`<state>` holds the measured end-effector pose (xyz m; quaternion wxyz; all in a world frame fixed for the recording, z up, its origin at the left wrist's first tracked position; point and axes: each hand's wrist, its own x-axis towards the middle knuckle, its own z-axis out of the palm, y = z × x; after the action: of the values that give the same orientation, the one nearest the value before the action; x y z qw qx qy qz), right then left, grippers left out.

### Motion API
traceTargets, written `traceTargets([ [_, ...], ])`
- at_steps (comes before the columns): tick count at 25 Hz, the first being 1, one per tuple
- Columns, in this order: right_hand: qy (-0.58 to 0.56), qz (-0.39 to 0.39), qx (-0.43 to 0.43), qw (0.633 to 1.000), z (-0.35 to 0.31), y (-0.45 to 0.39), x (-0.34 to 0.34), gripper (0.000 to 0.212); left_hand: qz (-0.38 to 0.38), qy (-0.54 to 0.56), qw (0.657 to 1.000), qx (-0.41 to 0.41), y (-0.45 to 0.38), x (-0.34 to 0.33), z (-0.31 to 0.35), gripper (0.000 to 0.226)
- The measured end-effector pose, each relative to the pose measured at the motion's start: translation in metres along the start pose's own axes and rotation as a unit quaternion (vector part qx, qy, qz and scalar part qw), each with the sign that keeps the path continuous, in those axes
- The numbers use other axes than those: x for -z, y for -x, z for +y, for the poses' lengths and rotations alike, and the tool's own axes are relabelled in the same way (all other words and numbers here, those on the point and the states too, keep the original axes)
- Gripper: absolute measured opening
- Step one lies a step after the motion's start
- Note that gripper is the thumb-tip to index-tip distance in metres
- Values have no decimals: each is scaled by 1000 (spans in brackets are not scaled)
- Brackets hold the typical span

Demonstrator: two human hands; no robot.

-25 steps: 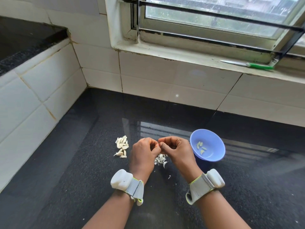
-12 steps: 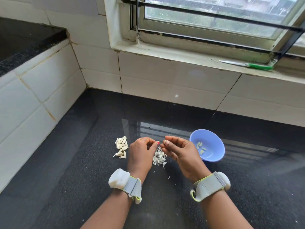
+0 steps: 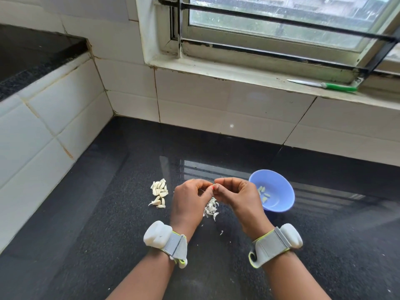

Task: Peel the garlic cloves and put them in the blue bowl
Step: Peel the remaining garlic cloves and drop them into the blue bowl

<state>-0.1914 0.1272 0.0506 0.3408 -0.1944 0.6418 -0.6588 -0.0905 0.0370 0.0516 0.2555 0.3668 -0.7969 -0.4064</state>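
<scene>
- Meeting above the black speckled countertop, the left hand and right hand have fingers curled and tips touching; whatever they pinch between them is hidden, so the clove cannot be confirmed.
- Each wrist carries a grey strap with a white module.
- Unpeeled garlic cloves lie in a small heap on the counter, just left of the left hand.
- A scatter of papery skins lies on the counter below and between the hands.
- The blue bowl stands on the counter just right of the right hand and holds a few peeled cloves.
- The polished counter reflects the window bars.
- White tiles with stained grout line the back wall and the left side.
- A green-handled knife rests on the window sill, well apart from the hands.
</scene>
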Motion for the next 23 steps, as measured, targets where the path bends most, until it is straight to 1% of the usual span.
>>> traceTargets([
  [6,81,-4,42,996,-1,-1,-1,12,9,-16,1000,-6,-1,1,2,9],
  [11,91,-10,52,994,0,-1,-3,11,16,-15,1000,-5,-1,1,-1,7],
  [14,31,-22,27,999,-1,-2,-4,12,20,-16,1000,-11,-1,1,-1,6],
  [19,-98,-48,-55,993,2,-3,0,13,18,-21,1000,-12,0,1,-2,5],
  [21,-133,-37,-74,988,2,-3,1,13,15,-5,1000,-9,0,1,-2,5],
  [23,-142,-19,-80,987,1,-3,3,14,5,18,1000,-6,1,2,-3,6],
])
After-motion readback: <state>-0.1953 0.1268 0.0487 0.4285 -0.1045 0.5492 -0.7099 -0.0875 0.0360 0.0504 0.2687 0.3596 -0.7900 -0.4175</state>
